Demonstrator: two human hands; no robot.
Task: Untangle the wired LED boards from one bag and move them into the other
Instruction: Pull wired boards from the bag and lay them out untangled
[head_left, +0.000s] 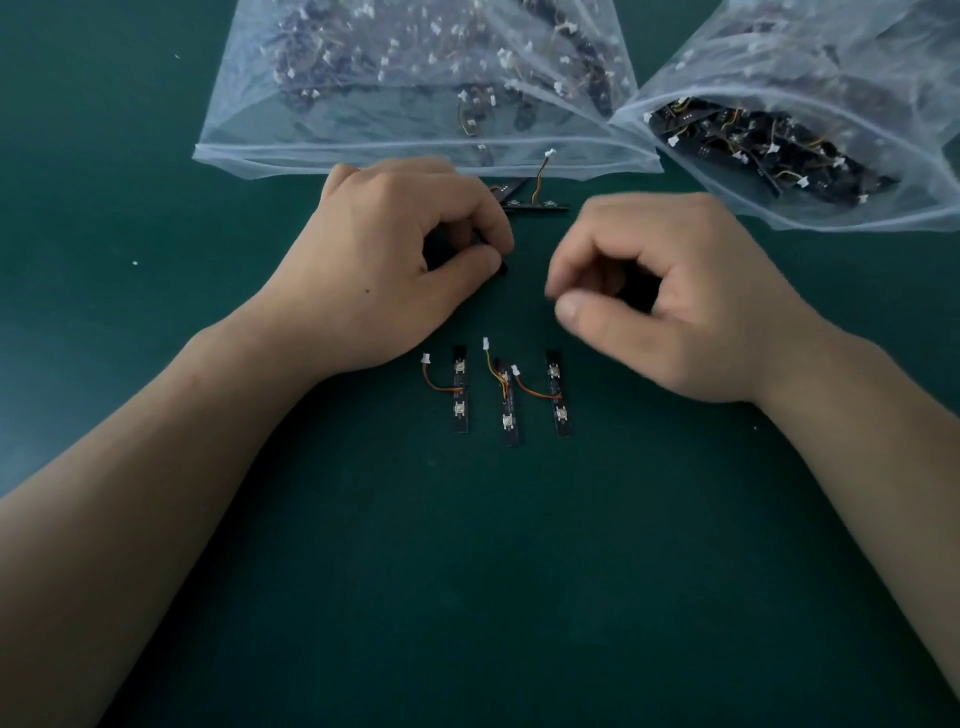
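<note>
Boards are lying parallel at six o'clock so wires are not tangling; our left grip is pinching another board; whether our right grip is holding anything, we cannot tell.

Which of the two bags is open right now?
The right bag: its mouth gapes, baring dark boards inside. The left bag lies flat.

matt green table mat, translucent filmy plastic bags, matt black boards
</note>
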